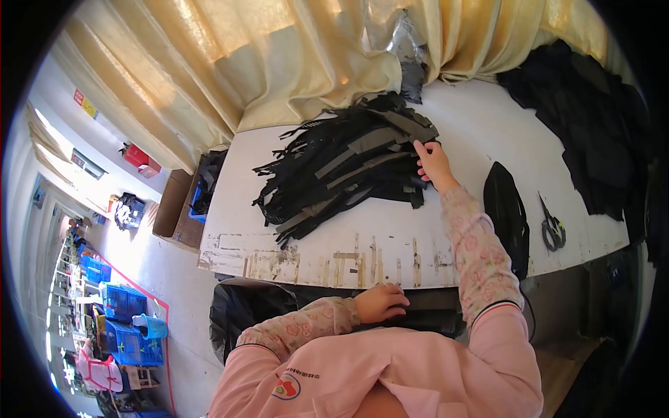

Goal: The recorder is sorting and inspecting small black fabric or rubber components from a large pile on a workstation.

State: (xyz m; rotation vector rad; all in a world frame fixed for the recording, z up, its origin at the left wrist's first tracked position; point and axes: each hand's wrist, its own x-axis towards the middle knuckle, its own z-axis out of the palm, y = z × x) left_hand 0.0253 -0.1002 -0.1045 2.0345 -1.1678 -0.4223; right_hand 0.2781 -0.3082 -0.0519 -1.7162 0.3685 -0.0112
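Observation:
A pile of black and dark grey fabric strips lies fanned out on the white table, their loose ends pointing left. My right hand reaches to the pile's right end, with thumb and fingers closing on the end of a strip. At the table's front edge rests my left hand, fingers loosely bent and apart, with nothing seen in it. Below that hand is dark material along the edge. To the right of my right forearm lie a long pointed black fabric piece and dark-handled scissors.
A heap of black fabric covers the table's far right. Yellow curtains hang behind, with a silvery bag against them. A cardboard box stands left of the table. Blue crates are on the floor farther left.

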